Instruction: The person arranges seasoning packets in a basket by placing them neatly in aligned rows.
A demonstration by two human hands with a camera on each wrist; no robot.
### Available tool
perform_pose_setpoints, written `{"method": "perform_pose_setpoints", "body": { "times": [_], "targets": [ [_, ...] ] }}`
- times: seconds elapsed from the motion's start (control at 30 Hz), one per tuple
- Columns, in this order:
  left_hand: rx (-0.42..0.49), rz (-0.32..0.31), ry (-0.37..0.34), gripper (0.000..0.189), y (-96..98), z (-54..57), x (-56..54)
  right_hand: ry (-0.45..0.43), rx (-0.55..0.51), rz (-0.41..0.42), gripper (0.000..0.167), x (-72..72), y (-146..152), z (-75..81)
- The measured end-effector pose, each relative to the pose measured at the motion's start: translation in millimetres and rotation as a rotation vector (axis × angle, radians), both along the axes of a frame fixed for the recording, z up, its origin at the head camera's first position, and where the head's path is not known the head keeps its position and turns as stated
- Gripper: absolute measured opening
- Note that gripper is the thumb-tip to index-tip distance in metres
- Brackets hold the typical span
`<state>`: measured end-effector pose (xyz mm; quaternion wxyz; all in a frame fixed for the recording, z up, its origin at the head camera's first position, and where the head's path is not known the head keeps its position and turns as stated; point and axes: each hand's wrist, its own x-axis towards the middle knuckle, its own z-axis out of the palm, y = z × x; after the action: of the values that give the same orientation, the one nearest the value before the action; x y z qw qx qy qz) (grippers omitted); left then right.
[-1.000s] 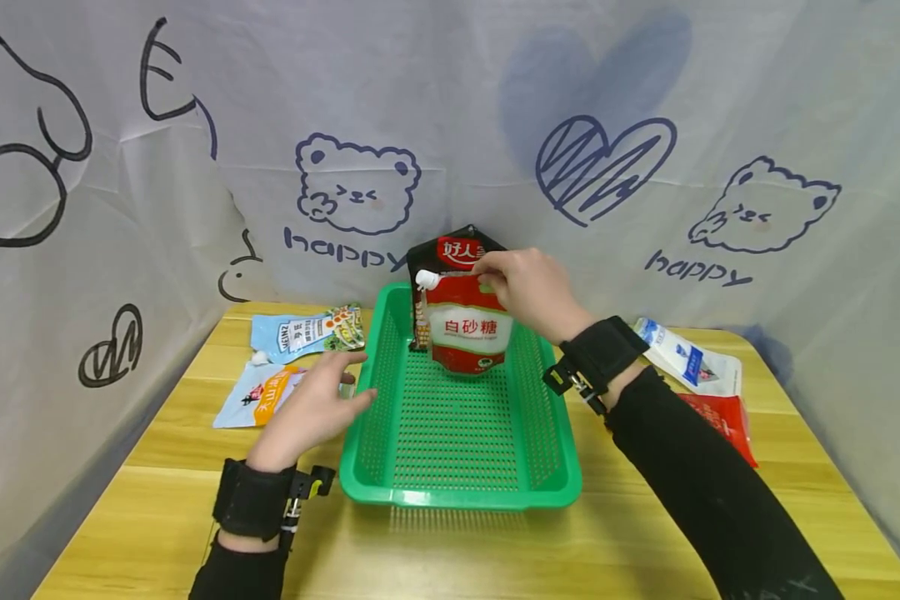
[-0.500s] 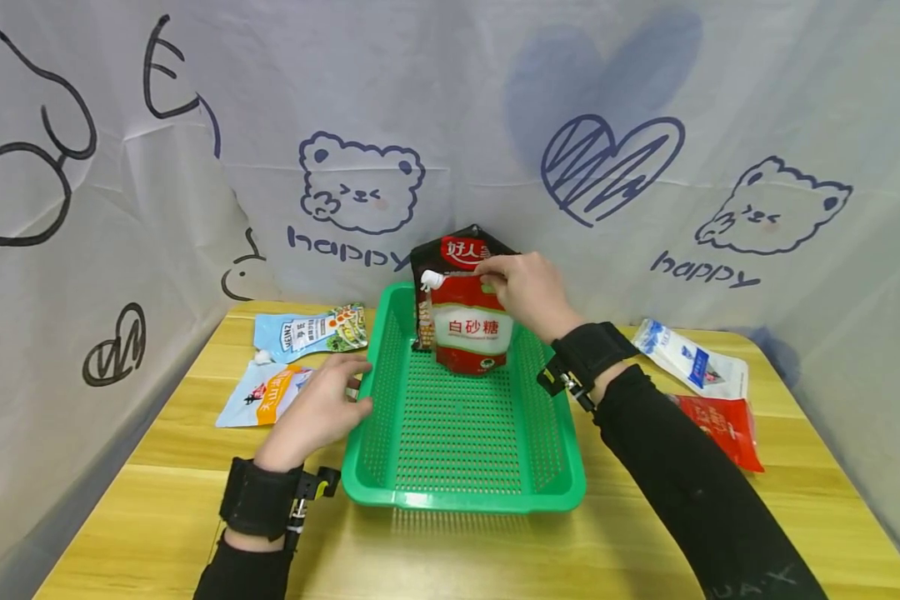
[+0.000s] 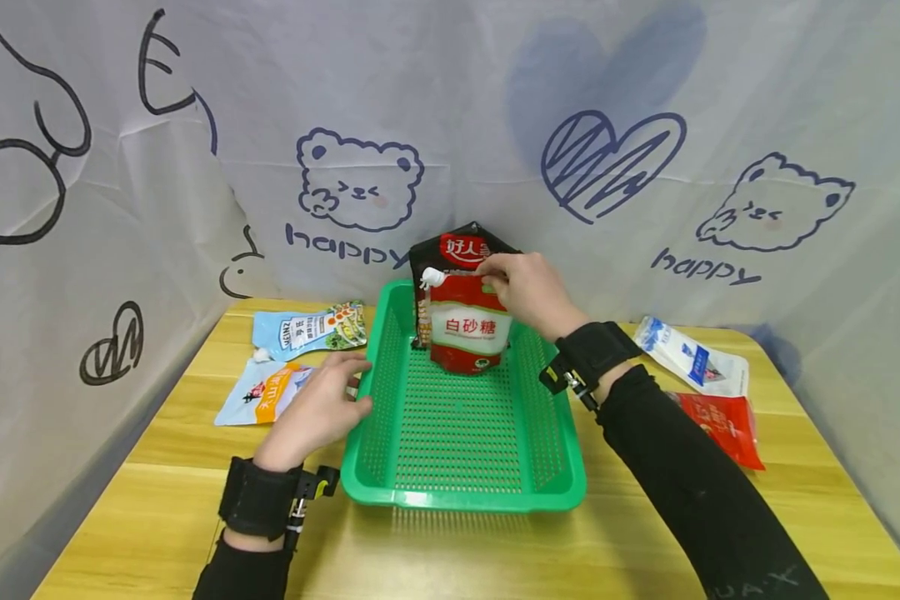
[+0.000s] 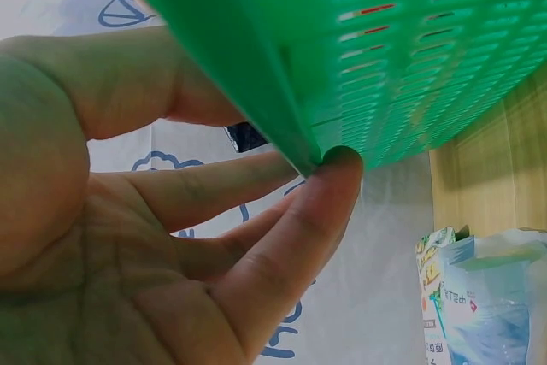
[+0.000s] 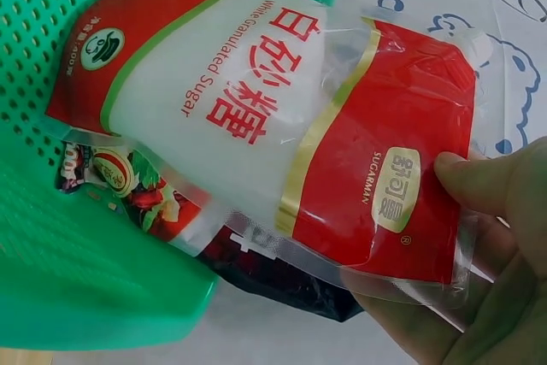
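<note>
A red and white pouch of white granulated sugar (image 3: 470,325) with a white spout stands upright in the back of the green perforated basket (image 3: 461,500). My right hand (image 3: 531,292) pinches its top edge; the right wrist view shows the thumb on the front of the sugar pouch (image 5: 248,83). Behind it leans a black packet (image 3: 461,248) with a red label, partly covered. On the left side, my left hand (image 3: 317,412) holds the basket's rim. Its fingers curl against the rim's edge in the left wrist view.
Left of the basket lie a light blue Heinz pouch (image 3: 307,332) and a white and orange packet (image 3: 262,393). To the right lie a white and blue packet (image 3: 693,358) and a red packet (image 3: 723,425), partly behind my sleeve. A drawn-on white cloth (image 3: 487,100) hangs behind the table.
My right hand and the sugar pouch stay almost in place. My left hand's fingers have drawn together from a wider spread and settled at the basket's rim.
</note>
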<state>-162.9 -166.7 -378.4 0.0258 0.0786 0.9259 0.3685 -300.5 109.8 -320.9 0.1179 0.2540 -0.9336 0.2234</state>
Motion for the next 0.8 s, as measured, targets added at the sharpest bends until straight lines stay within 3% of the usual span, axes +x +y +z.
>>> {"method": "perform_pose_setpoints", "body": {
  "times": [0.4, 0.8],
  "targets": [
    [0.009, -0.003, -0.003, 0.054, -0.5, 0.3, 0.4, -0.074, -0.124, 0.014, 0.033, 13.2, 13, 9.8],
    [-0.004, -0.009, 0.002, 0.053, 0.0, 0.6, -0.1, 0.094, -0.131, 0.001, 0.039, 40.2, 49, 28.1]
  ]
}}
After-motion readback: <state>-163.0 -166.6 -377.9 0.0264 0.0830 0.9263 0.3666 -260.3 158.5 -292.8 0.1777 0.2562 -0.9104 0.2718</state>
